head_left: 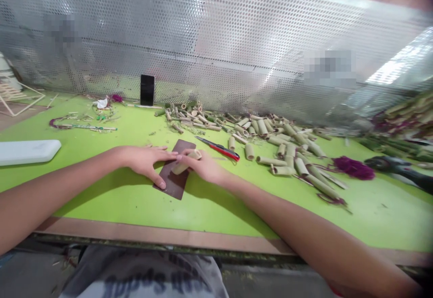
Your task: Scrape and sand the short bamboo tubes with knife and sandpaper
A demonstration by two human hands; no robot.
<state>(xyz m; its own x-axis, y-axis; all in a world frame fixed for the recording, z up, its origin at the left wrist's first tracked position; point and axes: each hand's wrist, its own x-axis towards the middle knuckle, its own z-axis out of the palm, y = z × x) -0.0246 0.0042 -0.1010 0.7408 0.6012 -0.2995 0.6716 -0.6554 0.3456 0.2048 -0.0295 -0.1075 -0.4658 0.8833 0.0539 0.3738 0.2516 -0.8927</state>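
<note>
A brown sheet of sandpaper [176, 183] lies flat on the green table [209, 205] in front of me. My left hand [147, 162] rests on its left side, fingers stretched out and pressing it down. My right hand [203, 166] is closed around a short bamboo tube [185, 162], which lies across the sheet. The tube's open end points toward the back right.
A red-handled utility knife [221, 149] lies just right of my hands. Many cut bamboo tubes [280, 144] are scattered to the right and back. Purple yarn [353, 168], a black phone [147, 89] against the perforated metal wall [216, 41], a white tray [29, 150] at left.
</note>
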